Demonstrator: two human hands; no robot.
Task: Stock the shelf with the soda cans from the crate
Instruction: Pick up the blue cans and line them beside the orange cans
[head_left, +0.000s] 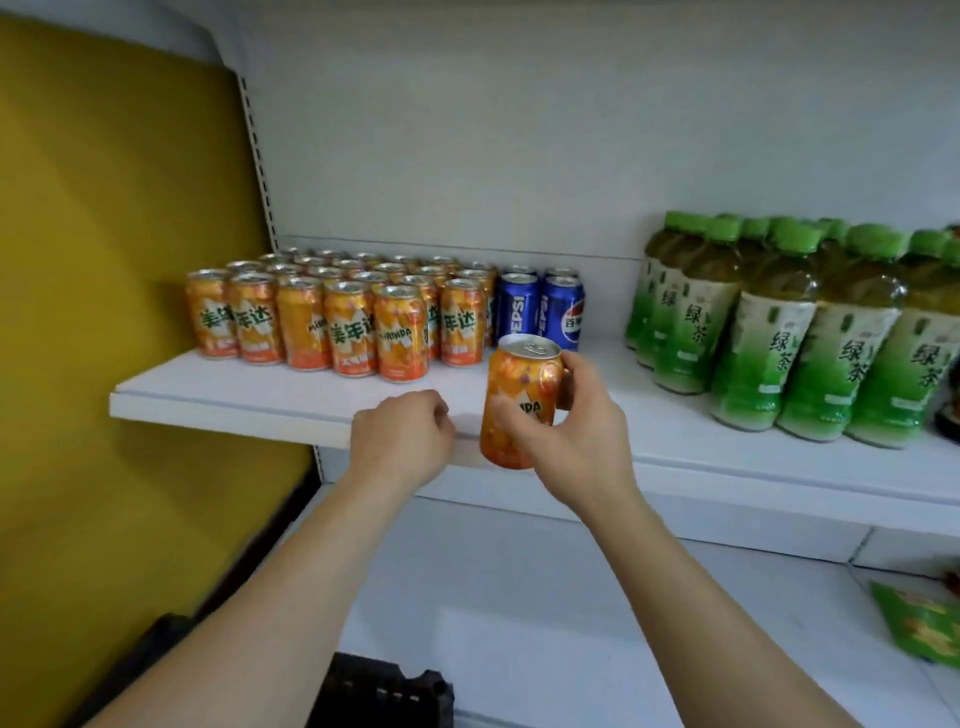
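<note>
I observe the right hand gripping an orange Miranda can around its body, thumb on the near side and fingers curled round the far side. The can is upright, slightly tilted, held in the air at the front edge of the white shelf; its base hangs in front of the shelf lip and does not rest on the board.

The left hand sits at 9 o'clock of the held can, just beside it, fingers curled into a loose fist and holding nothing. Whether its knuckles touch the shelf edge I cannot tell.

On the shelf, at 11 o'clock of the held can, stands a block of orange Miranda cans, several rows deep, all upright. Directly beside that block, at 12 o'clock of the held can, stand blue Pepsi cans, two across in front with more behind. Well apart, at 3 o'clock, a group of green tea bottles with green caps fills the right end of the shelf.

A dark crate shows partly at 6 o'clock, at the bottom edge of the view; its contents are hidden. A green packet lies on the lower shelf at 4 o'clock. A yellow panel bounds the shelving on the left.
</note>
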